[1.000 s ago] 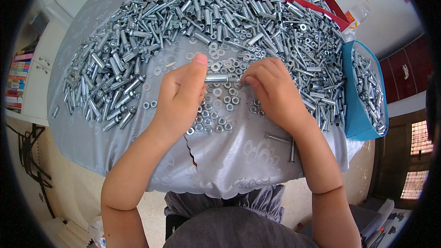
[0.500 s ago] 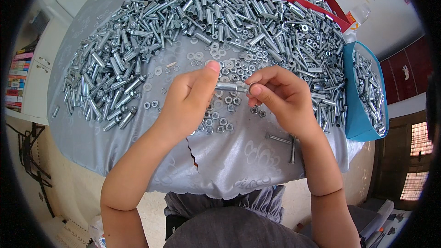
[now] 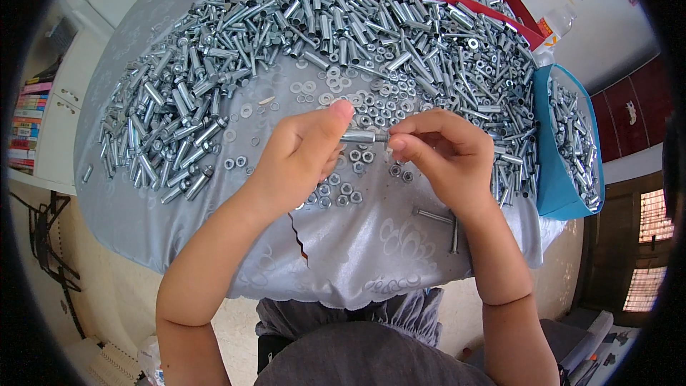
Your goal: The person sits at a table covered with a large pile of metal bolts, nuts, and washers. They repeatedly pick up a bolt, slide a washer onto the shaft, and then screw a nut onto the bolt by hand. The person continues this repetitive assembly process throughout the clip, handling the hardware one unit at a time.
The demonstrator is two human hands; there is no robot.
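My left hand (image 3: 296,150) is closed around a shiny metal sleeve anchor bolt (image 3: 363,136), held level above the table with its end pointing right. My right hand (image 3: 450,157) pinches at that end with thumb and forefinger. A small metal ring, likely a washer, is at those fingertips, mostly hidden by them. Below and behind the hands lie loose nuts (image 3: 346,189) and flat washers (image 3: 334,71). Two long bolts (image 3: 455,234) rest on the cloth near my right forearm.
A large heap of metal sleeves and bolts (image 3: 314,18) arcs across the far side of the grey-clothed table (image 3: 207,243). Finished-looking anchors (image 3: 179,100) pile at the left. A red box (image 3: 525,21) and a blue box (image 3: 550,171), both holding hardware, stand at the right.
My right hand has brought the ring onto the end of the anchor bolt, its fingers now closing over the tip. My left hand has shifted slightly to the right.
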